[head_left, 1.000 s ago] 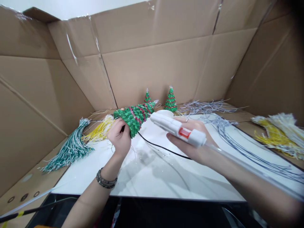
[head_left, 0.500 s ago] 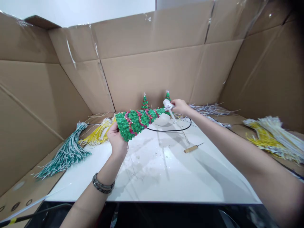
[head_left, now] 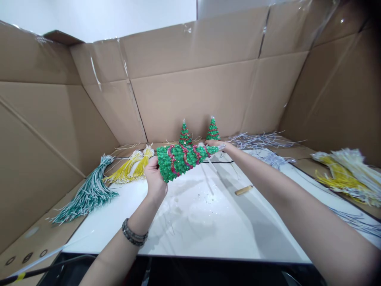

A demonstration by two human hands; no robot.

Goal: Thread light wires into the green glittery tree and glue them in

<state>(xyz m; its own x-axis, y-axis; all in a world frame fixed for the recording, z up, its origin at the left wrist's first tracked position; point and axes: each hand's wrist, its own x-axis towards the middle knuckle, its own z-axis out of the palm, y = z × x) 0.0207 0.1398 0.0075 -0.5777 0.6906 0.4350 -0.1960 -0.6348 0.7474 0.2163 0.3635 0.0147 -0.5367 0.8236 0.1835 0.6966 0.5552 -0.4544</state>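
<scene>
A small green Christmas tree (head_left: 184, 161) wrapped with red garland lies tilted on its side in the air, its tip to the right. My left hand (head_left: 155, 174) is closed around its base. Behind the tip, my right hand (head_left: 216, 143) reaches far back, fingers partly hidden. It appears closed on a white tool like a glue gun, mostly covered by the tree; a pale glue stick (head_left: 212, 164) shows below. Two similar trees stand at the back: the left tree (head_left: 185, 134) and the right tree (head_left: 212, 129), just behind my right hand.
A wooden-handled awl (head_left: 244, 190) lies on the white table (head_left: 226, 230). Green-and-white wires (head_left: 86, 194) and yellow wires (head_left: 127, 169) lie left. At right are loose white wires (head_left: 262, 140) and yellow-white bundles (head_left: 342, 174). A cardboard wall (head_left: 193, 95) encloses the table.
My right hand has moved back, left and slightly down with the white tool, now behind the tree tip. The held tree has shifted slightly right and down in view.
</scene>
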